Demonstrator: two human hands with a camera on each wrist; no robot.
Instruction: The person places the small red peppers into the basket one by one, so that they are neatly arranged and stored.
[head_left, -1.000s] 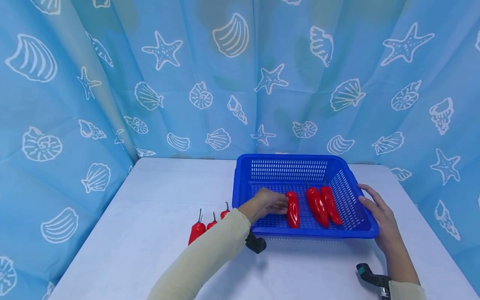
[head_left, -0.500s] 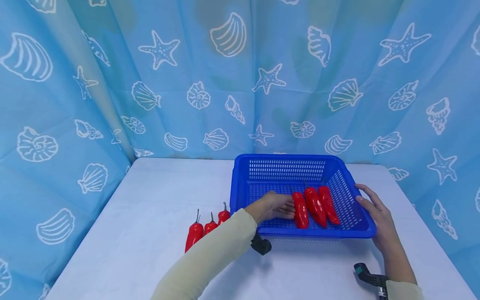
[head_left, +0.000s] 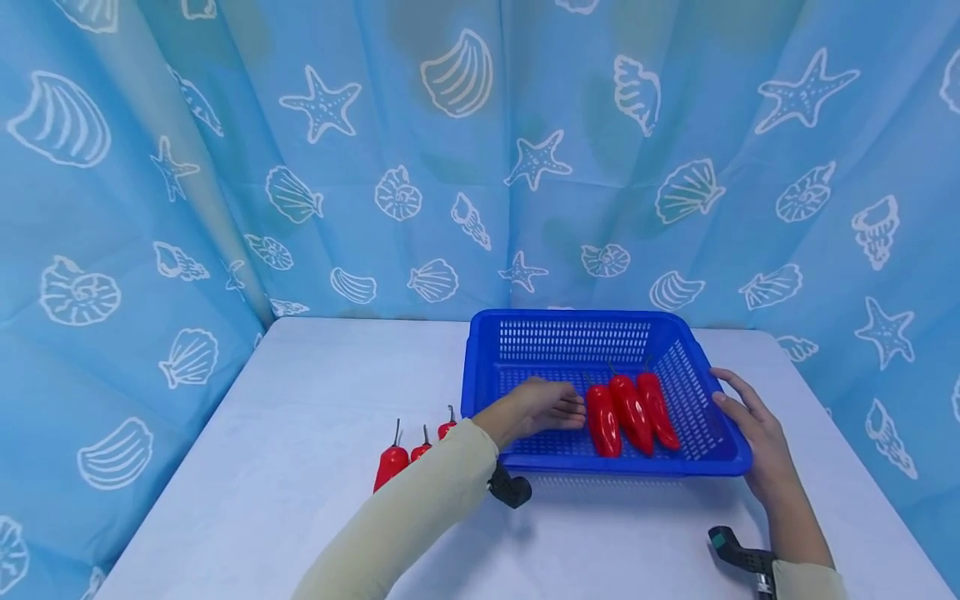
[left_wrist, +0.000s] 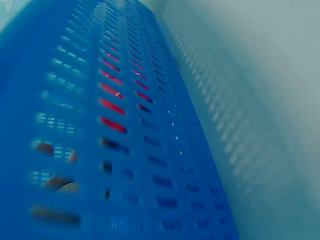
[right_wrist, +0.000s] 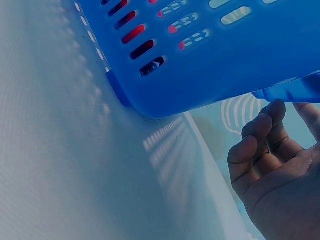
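Since a second ago, the first pepper [head_left: 603,421] in the blue basket [head_left: 622,467] has shifted toward three o'clock and now lies just beside the middle pepper [head_left: 632,414], while my left hand [head_left: 546,408] has drawn back slightly from it toward nine. Take the basket as a clock, with twelve at the shell-print curtain [head_left: 480,158]. My left hand is inside at about eight or nine o'clock, fingers relaxed and close together; their tips are just beside the first pepper, and I cannot tell whether they touch it. With my right hand [head_left: 763,442] I grip the rim between three and four o'clock, thumb and forefinger on the top edge, the other fingers curled close under the lip.

Next to the middle pepper, toward three, lies the last pepper [head_left: 658,411]; all three have their stems pointing roughly to twelve. Outside, between eight and nine, three more peppers [head_left: 391,463] lie on the white table [head_left: 337,383], partly hidden by my left sleeve [head_left: 405,517].
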